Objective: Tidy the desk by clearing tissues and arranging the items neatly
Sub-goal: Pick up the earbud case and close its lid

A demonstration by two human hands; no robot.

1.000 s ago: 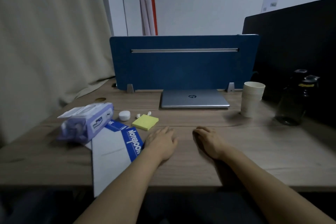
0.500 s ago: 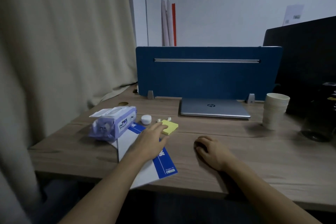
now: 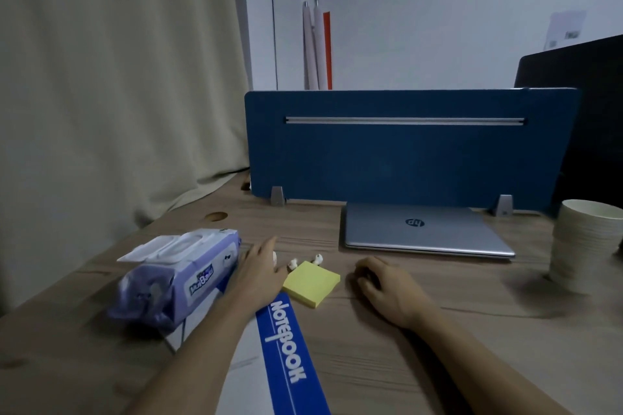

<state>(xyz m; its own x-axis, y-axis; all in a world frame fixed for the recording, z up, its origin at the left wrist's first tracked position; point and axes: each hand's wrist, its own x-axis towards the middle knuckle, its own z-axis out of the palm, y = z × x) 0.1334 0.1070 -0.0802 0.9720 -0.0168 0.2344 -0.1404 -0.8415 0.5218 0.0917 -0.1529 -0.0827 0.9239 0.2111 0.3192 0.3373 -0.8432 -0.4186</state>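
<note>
Left side of the desk (image 3: 438, 347) is pretty crowded: wipes pack (image 3: 175, 276), notebook (image 3: 286, 357), yellow sticky pad (image 3: 312, 283) and two earbuds (image 3: 305, 261) all bunched together, barely any gap between them. Far edge is blocked by the blue divider (image 3: 404, 152) with the closed laptop (image 3: 424, 229) right against it. Cup stack (image 3: 586, 242) guards the right — near-right wood is wide open.

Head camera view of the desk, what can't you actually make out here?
- Small white case: mostly hidden under the left hand; its grip cannot be told.
- Notebook: near end cut off by the bottom edge, left part under the forearm and the wipes pack.
- Stack of paper cups: blurred, clipped by the right edge.
- Right hand: curled, palm side hidden.
</note>
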